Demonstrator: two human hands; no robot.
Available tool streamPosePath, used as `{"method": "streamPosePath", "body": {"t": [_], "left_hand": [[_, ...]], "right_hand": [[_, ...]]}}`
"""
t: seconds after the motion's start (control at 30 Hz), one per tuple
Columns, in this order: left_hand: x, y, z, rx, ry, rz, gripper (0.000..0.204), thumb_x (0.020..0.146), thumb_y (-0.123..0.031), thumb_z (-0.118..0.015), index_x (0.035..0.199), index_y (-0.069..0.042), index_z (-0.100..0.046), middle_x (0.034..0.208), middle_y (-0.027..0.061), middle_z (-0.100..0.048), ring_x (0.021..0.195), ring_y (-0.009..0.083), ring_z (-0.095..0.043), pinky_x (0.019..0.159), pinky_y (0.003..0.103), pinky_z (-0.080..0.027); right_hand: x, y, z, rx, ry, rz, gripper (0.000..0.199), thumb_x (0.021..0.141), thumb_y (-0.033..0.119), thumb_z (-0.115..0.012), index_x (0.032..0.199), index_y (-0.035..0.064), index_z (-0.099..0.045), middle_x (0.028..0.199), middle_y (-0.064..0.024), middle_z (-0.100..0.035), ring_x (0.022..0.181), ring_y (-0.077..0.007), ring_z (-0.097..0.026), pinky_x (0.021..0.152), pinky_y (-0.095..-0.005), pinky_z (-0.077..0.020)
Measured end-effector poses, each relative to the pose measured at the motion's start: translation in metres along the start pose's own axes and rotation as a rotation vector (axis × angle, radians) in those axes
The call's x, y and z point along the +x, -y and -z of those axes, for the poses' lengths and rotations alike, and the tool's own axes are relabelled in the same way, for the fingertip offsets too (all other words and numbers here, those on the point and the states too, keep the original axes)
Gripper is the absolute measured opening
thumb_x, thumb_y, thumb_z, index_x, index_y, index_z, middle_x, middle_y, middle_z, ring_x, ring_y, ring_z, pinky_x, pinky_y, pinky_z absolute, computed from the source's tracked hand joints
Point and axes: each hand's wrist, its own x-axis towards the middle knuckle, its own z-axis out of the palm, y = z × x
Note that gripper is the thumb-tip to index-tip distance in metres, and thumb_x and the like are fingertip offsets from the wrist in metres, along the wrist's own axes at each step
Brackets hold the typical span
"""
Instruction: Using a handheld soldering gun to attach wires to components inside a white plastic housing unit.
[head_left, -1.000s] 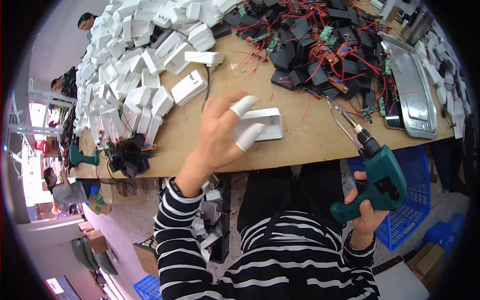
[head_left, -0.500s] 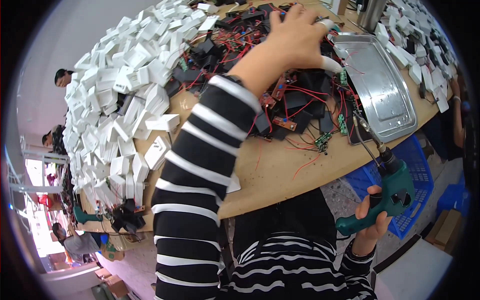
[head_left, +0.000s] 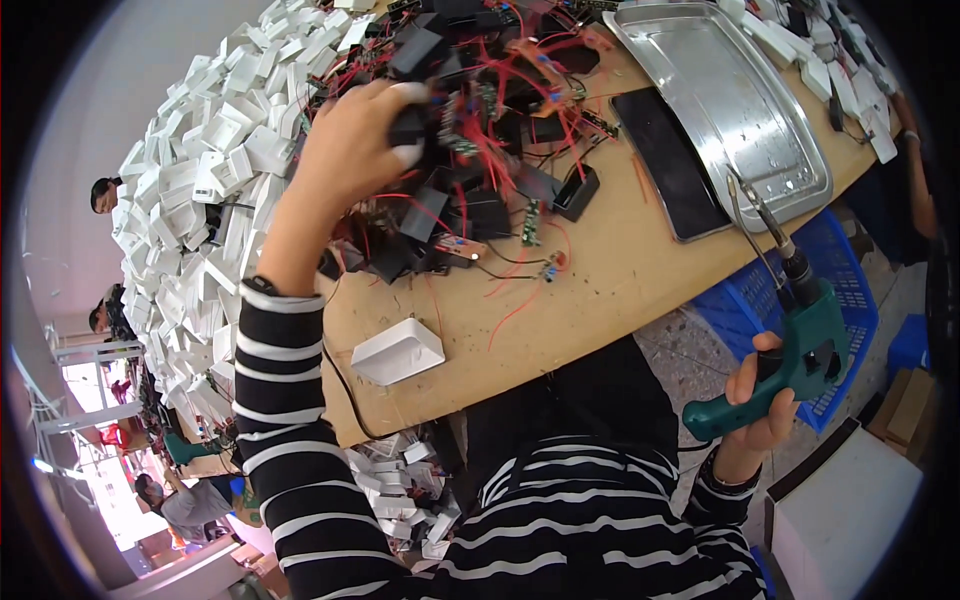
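Observation:
My left hand, white covers on its thumb and one finger, is closed round a black plastic case at the left of a tangled heap. Motion blurs that part a little. Black cases, red wires and small green circuit boards make up the heap. At the lower right, my right hand grips the handle of a green soldering gun. Its metal tip points up over the steel tray.
A black phone-like slab lies beside the tray. White plastic housings are piled at the left; a single white housing sits near the table edge. A blue crate stands below the table at right. Other people are at the far left and right.
My left hand has swept left and closed on a black case. Part of the heap has shifted left, uncovering the dark slab. The soldering gun has moved slightly right.

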Motion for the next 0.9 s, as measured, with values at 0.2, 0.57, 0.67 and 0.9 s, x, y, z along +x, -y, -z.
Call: {"method": "streamPosePath", "body": {"t": [0.2,0.57,0.67,0.9], "left_hand": [[-0.029,0.017,-0.004,-0.473,-0.231,0.282,0.024,0.071,-0.01,-0.065,0.095,-0.007,-0.063,0.089,0.0076,-0.064,0.084,0.0174,-0.06,0.076,0.028,-0.045],[-0.094,0.065,0.053,-1.154,-0.892,0.405,0.03,0.074,0.005,-0.062,0.103,0.001,-0.058,0.091,0.0096,-0.06,0.079,0.0173,-0.06,0.073,0.026,-0.05],[-0.142,0.043,0.033,-0.612,-0.675,0.484,0.028,0.073,0.0,-0.065,0.101,-0.005,-0.062,0.086,0.005,-0.062,0.078,0.0116,-0.057,0.072,0.024,-0.045],[-0.241,0.006,-0.001,-0.39,-0.21,0.475,0.042,0.065,0.011,-0.051,0.103,-0.005,-0.06,0.091,0.0114,-0.062,0.08,0.0198,-0.059,0.075,0.028,-0.043]], "right_hand": [[-0.002,0.004,0.002,0.019,0.047,0.002,0.057,0.088,0.025,-0.05,0.13,-0.0028,-0.023,0.121,-0.0255,-0.04,0.067,-0.014,-0.051,0.051,-0.023,-0.0446],[-0.016,0.004,-0.001,0.047,0.038,-0.014,0.059,0.086,0.025,-0.055,0.127,-0.0056,-0.026,0.119,-0.0278,-0.04,0.066,-0.0148,-0.053,0.045,-0.0215,-0.0431],[-0.014,0.001,-0.003,0.049,0.07,-0.051,0.059,0.086,0.024,-0.055,0.127,-0.0057,-0.026,0.12,-0.0273,-0.04,0.066,-0.0144,-0.052,0.045,-0.0208,-0.0428],[-0.01,-0.001,-0.008,0.049,0.193,-0.135,0.056,0.088,0.026,-0.052,0.125,-0.007,-0.027,0.126,-0.0232,-0.037,0.068,-0.013,-0.046,0.054,-0.0222,-0.0404]]}}
